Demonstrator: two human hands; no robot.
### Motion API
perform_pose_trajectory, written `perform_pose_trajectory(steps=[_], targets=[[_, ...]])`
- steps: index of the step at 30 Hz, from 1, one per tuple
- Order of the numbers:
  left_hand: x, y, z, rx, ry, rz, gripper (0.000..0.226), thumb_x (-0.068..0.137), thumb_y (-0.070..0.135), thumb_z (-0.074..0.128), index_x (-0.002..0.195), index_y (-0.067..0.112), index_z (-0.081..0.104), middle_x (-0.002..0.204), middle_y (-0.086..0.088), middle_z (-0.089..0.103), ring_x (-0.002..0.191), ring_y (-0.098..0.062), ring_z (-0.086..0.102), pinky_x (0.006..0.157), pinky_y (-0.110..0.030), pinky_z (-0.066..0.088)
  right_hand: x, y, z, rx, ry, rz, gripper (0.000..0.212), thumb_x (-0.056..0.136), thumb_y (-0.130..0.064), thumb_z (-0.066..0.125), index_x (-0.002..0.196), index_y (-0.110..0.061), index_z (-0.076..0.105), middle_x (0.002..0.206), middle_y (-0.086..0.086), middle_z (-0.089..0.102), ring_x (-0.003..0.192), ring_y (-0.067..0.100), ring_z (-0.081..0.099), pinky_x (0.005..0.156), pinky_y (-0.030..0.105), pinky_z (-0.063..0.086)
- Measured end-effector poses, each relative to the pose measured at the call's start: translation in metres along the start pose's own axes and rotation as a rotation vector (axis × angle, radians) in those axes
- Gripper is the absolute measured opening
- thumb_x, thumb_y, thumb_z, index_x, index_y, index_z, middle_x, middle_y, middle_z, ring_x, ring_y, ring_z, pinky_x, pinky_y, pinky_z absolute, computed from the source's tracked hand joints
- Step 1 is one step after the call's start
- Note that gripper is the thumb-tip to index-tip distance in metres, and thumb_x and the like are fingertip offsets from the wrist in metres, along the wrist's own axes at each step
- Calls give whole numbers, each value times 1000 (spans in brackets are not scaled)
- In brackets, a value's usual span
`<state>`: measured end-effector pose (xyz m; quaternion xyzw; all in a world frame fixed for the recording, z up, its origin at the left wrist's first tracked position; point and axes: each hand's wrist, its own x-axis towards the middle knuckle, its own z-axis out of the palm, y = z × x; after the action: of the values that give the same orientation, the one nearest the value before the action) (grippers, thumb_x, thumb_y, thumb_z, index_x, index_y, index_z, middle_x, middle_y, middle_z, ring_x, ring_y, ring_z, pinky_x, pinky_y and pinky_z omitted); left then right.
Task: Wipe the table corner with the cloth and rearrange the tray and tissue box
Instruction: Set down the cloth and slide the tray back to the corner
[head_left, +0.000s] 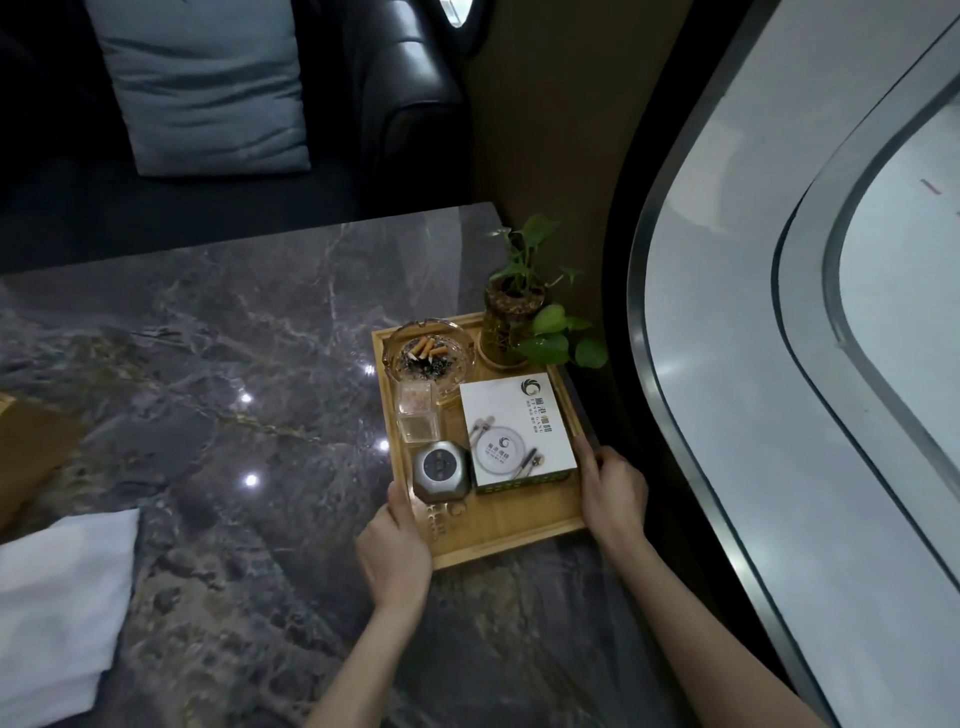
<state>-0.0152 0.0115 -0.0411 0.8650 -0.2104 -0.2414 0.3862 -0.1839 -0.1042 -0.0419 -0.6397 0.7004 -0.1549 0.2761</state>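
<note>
A wooden tray (506, 530) rests at the far right corner of the dark marble table (218, 364). My left hand (397, 545) grips its near-left edge and my right hand (613, 493) grips its right edge. On the tray lie a white tissue box (519, 431) with a printed logo, a glass ashtray (428, 353) holding cigarette butts, a small clear glass container (417, 418), a grey round device (443, 470) and a potted green plant (511, 317). A white cloth (57, 608) lies on the table at the near left, away from both hands.
A dark leather sofa (405, 104) with a blue-grey cushion (202, 83) stands behind the table. A curved window (831, 364) runs along the right side. A brown object (31, 457) sits at the table's left edge.
</note>
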Motion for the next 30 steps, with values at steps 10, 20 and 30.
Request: perform_pose_trajectory(steps=[10,20,30], targets=[[5,0,-20,242,-268,99,38,96,29,35,67,10,50,71,-3,55,64,-16,50,57,-27,35,1,6,-14,-232,-119,-228,35,97,-26,37,89,1,57,92,22,63,80,36,61,60,30,35],[6,1,-22,637,-335,243,43,96,32,31,89,3,62,98,-19,66,93,-37,61,73,-38,43,-8,7,-12,-363,-47,-259,36,97,-26,40,94,4,60,93,22,63,79,35,62,58,29,32],[-1,-8,-23,641,-291,269,35,96,33,32,89,7,55,94,-14,65,85,-32,61,66,-35,40,-33,14,-7,-284,4,-160,26,95,-19,43,105,0,57,104,19,60,96,32,57,66,34,43]])
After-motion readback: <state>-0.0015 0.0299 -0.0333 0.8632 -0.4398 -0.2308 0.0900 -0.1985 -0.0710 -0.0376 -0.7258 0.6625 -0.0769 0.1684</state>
